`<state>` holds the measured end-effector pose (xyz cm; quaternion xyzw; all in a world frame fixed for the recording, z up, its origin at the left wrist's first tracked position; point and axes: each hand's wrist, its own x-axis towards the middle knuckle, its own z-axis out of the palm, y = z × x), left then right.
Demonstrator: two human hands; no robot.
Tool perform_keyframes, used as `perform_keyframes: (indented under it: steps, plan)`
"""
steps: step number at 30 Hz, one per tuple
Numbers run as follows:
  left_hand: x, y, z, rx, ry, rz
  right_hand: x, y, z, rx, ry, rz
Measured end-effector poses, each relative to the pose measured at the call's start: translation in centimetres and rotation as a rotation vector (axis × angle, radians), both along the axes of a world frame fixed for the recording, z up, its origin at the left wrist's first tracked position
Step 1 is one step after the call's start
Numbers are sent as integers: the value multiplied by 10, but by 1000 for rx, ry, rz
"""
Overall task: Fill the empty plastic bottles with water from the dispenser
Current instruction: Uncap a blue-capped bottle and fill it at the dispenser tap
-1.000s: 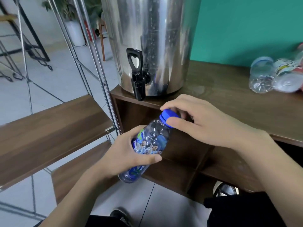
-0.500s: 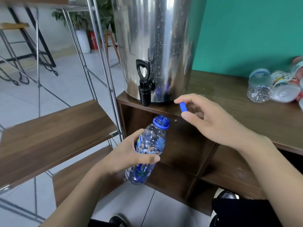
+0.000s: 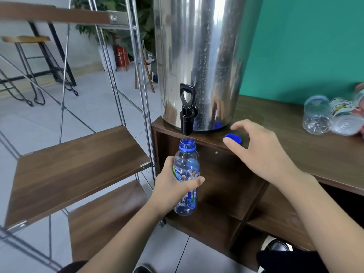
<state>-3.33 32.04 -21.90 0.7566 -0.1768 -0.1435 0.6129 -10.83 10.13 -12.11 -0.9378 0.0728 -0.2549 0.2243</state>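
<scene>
A: What crowds the working spot?

B: The steel water dispenser (image 3: 199, 62) stands at the left front corner of the wooden tabletop (image 3: 295, 146), its black tap (image 3: 187, 109) jutting just past the front edge. A blue cap (image 3: 232, 138) lies on the tabletop beside the dispenser's base, close to that edge. Far to the right, several empty bottles (image 3: 332, 117) lie on their sides, well apart from the dispenser.

A: And the hands?

B: The left hand (image 3: 173, 188) grips an uncapped plastic bottle (image 3: 187, 174) round its labelled middle, upright, with its open mouth right under the tap spout. No water is seen running. The right hand (image 3: 262, 152) hovers over the tabletop with loosely spread fingers, holding nothing; thumb and forefinger sit on either side of the cap, and I cannot tell whether they touch it.

A: What hems the bottle in?

B: Behind it is the cabinet's open compartment (image 3: 226, 180) below the tabletop. To the left, a chrome rack post (image 3: 145, 115) rises close by, carrying wooden shelves (image 3: 78, 166) that reach toward the bottle's side.

A: Where is there room?

B: In front of the cabinet, toward the person, over the tiled floor (image 3: 173, 251); and across the bare stretch of tabletop between the cap and the lying bottles.
</scene>
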Motion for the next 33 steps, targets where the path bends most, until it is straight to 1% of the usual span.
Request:
perform_keyframes:
  steps: [3, 5, 7, 10, 13, 17, 20, 28, 31, 33]
  plan:
    - [-2, -4, 4, -45, -59, 65, 5, 25, 22, 77, -162, 95]
    - [-3, -7, 7, -65, -90, 98, 10, 43, 42, 126, -236, 172]
    - [-6, -10, 8, -77, -116, 141, 18, 59, 61, 126, -282, 220]
    - [-7, -13, 7, -99, -149, 196, 31, 77, 84, 54, -257, 230]
    - [-8, -15, 7, -116, -168, 234, 42, 83, 94, -53, -230, 197]
    - [-9, -19, 9, -166, -201, 279, 47, 82, 91, -92, -276, 170]
    - [-8, -20, 13, -184, -203, 285, 50, 81, 85, -171, -371, 184]
    - [-6, -22, 14, -222, -202, 275, 50, 73, 67, -324, -645, 359]
    - [-4, -22, 13, -235, -198, 286, 47, 74, 55, -368, -648, 481]
    - [-4, -23, 14, -240, -212, 291, 45, 75, 45, -316, -601, 522]
